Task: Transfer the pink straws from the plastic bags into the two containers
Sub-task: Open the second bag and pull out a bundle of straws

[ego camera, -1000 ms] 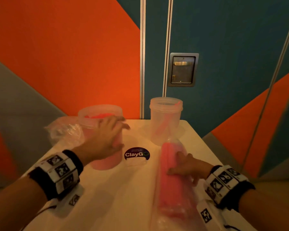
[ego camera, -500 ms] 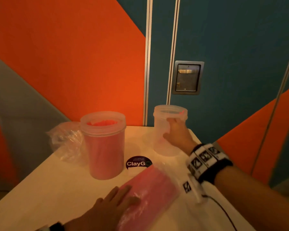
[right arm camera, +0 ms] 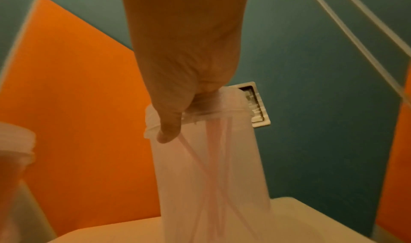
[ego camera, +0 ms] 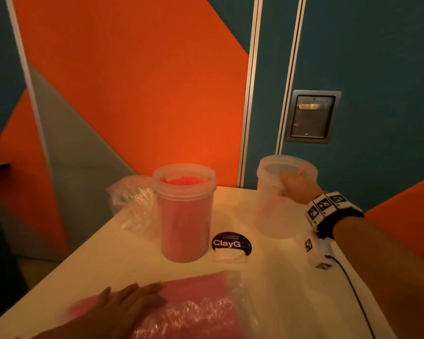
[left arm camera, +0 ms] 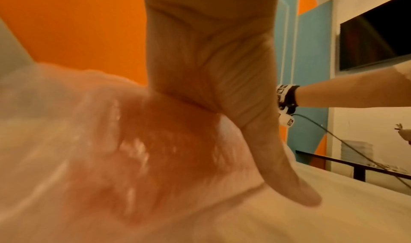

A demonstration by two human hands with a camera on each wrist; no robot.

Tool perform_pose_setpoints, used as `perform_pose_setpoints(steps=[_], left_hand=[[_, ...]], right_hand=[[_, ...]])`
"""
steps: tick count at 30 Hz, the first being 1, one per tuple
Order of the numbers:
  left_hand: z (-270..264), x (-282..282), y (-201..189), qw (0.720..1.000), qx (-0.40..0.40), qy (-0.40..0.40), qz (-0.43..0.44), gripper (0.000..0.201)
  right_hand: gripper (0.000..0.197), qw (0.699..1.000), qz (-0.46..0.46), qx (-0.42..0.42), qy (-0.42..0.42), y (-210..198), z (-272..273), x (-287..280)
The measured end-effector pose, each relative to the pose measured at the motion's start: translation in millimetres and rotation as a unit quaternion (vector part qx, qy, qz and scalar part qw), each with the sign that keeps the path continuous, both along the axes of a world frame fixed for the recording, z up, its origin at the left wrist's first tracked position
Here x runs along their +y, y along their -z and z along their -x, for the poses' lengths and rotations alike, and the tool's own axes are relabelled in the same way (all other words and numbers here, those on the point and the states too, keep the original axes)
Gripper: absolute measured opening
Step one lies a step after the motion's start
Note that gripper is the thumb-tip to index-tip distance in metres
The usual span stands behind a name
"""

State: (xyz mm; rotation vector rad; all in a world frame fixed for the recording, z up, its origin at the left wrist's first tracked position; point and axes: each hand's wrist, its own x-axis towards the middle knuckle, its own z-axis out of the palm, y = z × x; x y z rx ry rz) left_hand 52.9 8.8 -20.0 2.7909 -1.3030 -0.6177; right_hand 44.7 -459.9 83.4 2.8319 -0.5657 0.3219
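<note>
A clear plastic bag of pink straws (ego camera: 194, 307) lies flat at the table's near edge. My left hand (ego camera: 123, 307) rests on it with straight fingers; the left wrist view shows my palm (left arm camera: 211, 62) pressing the bag (left arm camera: 133, 150). Mid-table, a translucent container (ego camera: 185, 214) stands full of pink straws. At the back right, a second container (ego camera: 277, 204) holds a few straws. My right hand (ego camera: 296, 187) grips its rim, thumb outside and fingers inside, as the right wrist view shows at the rim (right arm camera: 200, 113).
An empty crumpled plastic bag (ego camera: 132, 201) lies left of the full container. A round ClayGo sticker (ego camera: 230, 243) sits between the containers. The white table (ego camera: 123, 260) ends against the orange and teal wall. A cable (ego camera: 353, 294) trails from my right wrist.
My left hand left the full container and came down onto the straw bag. My right hand let go of the bag, reached back and took the second container's rim.
</note>
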Motion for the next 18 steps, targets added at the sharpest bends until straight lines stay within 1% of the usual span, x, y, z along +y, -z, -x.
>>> perform_pose_setpoints(steps=[1,2,3,4,6,7,8,9,11,12,13,15,18], left_hand=[[5,-2,-2,0.999,-0.045,-0.007,-0.028,0.053],[3,-6,10,0.995,-0.100,-0.018,-0.018,0.052],[6,-7,18,0.992,-0.115,-0.042,-0.026,0.058],[6,-8,20,0.991,-0.128,-0.045,-0.013,0.069],[8,-13,22,0.987,-0.150,-0.062,0.003,0.095],[4,-12,27,0.988,-0.144,-0.063,-0.006,0.105],[4,-17,20,0.988,-0.144,-0.062,0.007,0.110],[6,-20,18,0.987,-0.151,-0.053,0.018,0.112],[6,-27,19,0.986,-0.159,-0.030,0.049,0.113],[5,-30,21,0.984,-0.166,-0.033,0.052,0.111],[7,-31,20,0.984,-0.166,-0.039,0.052,0.110],[6,-32,22,0.981,-0.180,-0.042,0.056,0.109],[8,-30,26,0.977,-0.202,-0.039,0.065,0.108]], right_hand=[[0.040,1.000,-0.011,0.015,-0.023,-5,8,5],[0.040,0.999,-0.015,0.032,-0.030,-10,17,7],[0.040,0.998,-0.026,0.043,-0.036,-12,27,6],[0.037,0.997,-0.039,0.059,-0.039,-18,41,13],[0.022,0.991,-0.079,0.086,-0.062,-24,73,25],[0.020,0.988,-0.101,0.084,-0.086,-24,93,28],[0.022,0.982,-0.134,0.076,-0.111,-23,113,34],[0.028,0.979,-0.130,0.068,-0.139,-22,134,40],[0.048,0.973,-0.081,0.078,-0.199,-19,172,51],[0.051,0.973,-0.073,0.086,-0.203,-19,188,61],[0.045,0.970,-0.082,0.092,-0.209,-19,203,71],[0.032,0.965,-0.076,0.056,-0.243,-14,223,84],[0.036,0.964,-0.053,0.012,-0.260,-9,233,105]])
